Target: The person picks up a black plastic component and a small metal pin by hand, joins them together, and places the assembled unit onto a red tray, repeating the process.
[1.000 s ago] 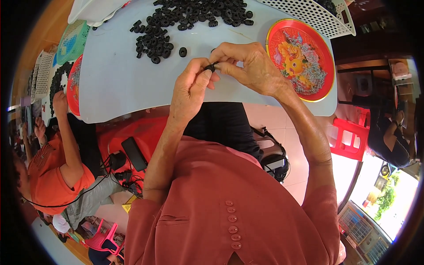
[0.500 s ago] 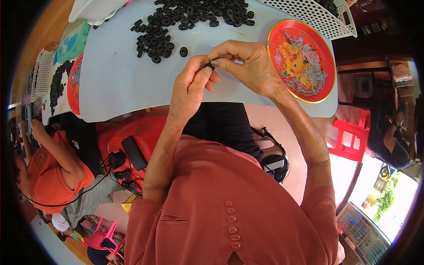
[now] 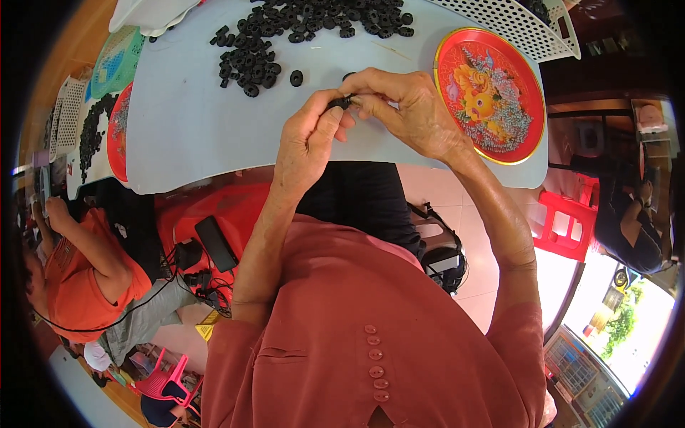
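Note:
Over the near part of the table, my hands meet at a small black plastic piece [image 3: 338, 104]. My left hand [image 3: 311, 135] is closed, pinching the piece between thumb and fingers. From the right, my right hand [image 3: 410, 110] is closed too, thumb and forefinger at the piece's other end; anything smaller between these fingertips is hidden. Just beyond my right forefinger another black piece partly shows. A single loose black piece [image 3: 296, 78] with a hole lies ahead of my left hand. Past it spreads a heap of similar pieces [image 3: 250, 60].
A red round tray [image 3: 531, 85] with many small silvery parts sits at the table's right. A white perforated basket [image 3: 524, 32] stands behind it. A person in orange [image 3: 93, 278] sits at left, near a green basket [image 3: 118, 60]. A red stool [image 3: 564, 225] stands at right.
My right fingertips have shifted slightly right, and more of the black piece shows between my hands. Another piece beyond my right forefinger has come into sight.

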Tool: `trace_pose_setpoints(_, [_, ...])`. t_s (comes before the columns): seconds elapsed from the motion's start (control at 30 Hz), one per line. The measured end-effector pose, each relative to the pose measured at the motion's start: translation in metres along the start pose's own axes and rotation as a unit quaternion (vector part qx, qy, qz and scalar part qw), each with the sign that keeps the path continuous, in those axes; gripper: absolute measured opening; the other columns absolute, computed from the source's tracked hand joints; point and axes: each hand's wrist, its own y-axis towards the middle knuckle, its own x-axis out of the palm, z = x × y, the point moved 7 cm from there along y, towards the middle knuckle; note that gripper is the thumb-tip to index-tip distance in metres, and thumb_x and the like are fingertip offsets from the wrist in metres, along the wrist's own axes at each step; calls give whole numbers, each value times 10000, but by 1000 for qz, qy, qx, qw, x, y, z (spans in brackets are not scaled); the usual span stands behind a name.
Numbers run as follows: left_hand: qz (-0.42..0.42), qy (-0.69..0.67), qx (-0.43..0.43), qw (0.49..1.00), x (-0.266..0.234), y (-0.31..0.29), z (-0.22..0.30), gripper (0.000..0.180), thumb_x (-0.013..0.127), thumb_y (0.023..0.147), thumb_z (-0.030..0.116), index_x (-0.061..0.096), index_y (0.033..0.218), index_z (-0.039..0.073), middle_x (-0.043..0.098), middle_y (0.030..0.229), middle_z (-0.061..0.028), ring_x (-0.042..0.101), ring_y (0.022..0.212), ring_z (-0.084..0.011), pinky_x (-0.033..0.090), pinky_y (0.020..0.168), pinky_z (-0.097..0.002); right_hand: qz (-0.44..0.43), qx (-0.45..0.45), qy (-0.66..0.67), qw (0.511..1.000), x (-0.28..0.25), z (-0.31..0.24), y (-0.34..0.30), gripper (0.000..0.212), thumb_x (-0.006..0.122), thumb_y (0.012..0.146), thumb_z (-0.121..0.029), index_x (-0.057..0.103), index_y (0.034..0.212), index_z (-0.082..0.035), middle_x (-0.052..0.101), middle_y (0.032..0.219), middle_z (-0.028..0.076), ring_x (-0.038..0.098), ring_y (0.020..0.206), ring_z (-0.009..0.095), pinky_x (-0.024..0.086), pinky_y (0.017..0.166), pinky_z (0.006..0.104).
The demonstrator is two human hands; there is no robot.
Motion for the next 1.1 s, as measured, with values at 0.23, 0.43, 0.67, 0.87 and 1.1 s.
trace_pose_setpoints(0.23, [-8,-9,9,1000,-2,3,0,231,468,957,148,577,1090,-6,627,798,-53,547,661,-101,437,599,-232,-8,-28,31,999,3,9,5,134,613,827,-26,662,950,-42,614,666,96,557,573,144,473,551,299])
trace_pose_setpoints(0.43, [-11,-29,7,999,-1,2,-1,239,462,963,158,581,1080,-14,629,799,-51,540,655,-102,437,604,-232,-15,-54,-36,998,2,0,8,123,630,815,-23,673,929,-35,625,679,73,557,590,133,482,581,286])
trace_pose_setpoints(0.67, [1,-17,14,1000,-1,2,-1,241,454,966,156,581,1075,-16,630,801,-54,541,657,-102,443,615,-231,-34,37,45,998,3,11,8,118,635,830,-40,680,938,-24,637,686,70,558,603,109,476,589,274])
trace_pose_setpoints(0.87, [-18,-71,-22,997,-2,3,-6,264,461,963,160,579,1102,-31,612,818,-46,514,679,-97,415,639,-231,-33,4,52,998,2,8,10,131,643,830,-43,702,947,-46,655,728,71,580,642,121,485,616,281])
trace_pose_setpoints(1.1, [-4,-18,5,1000,0,2,0,240,465,961,167,582,1067,-13,634,794,-53,547,653,-104,451,614,-234,-7,-15,23,1000,-1,3,8,134,643,818,-36,701,937,-51,649,703,65,583,623,140,486,606,294])
